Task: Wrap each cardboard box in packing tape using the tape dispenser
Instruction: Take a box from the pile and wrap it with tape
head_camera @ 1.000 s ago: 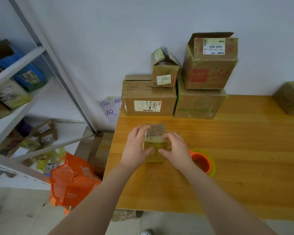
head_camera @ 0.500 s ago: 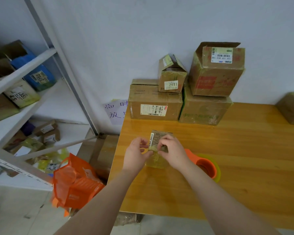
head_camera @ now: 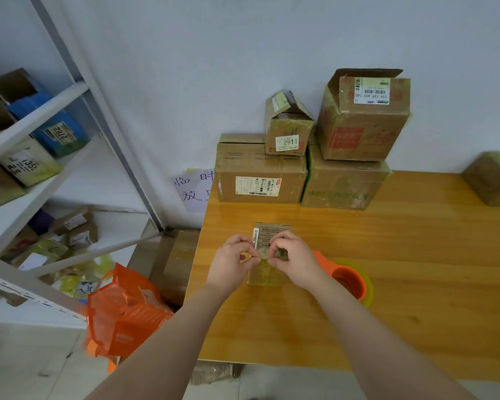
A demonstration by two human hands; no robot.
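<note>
While under work, small box (head_camera: pixel 267 273): upright on table (head_camera: pixel 416 298), centre-left; near half looks taped.
L hand (head_camera: pixel 231 264): fingertips pinched at box top, 9 o'clock side.
R hand (head_camera: pixel 296 261): same pinch, 3 o'clock side; prob. finishing the wrap, cannot confirm.
Tape dispenser (head_camera: pixel 348 280): lies at 3 o'clock of box, within reach for next pass.
Stacked boxes (head_camera: pixel 260 174): 12 o'clock, against wall.

A parcel storeroom: labelled cardboard boxes (head_camera: pixel 306 157) stacked on a wooden table (head_camera: pixel 416 255), more numbered parcels (head_camera: pixel 61 134) on white metal shelving (head_camera: pixel 41 111).
</note>
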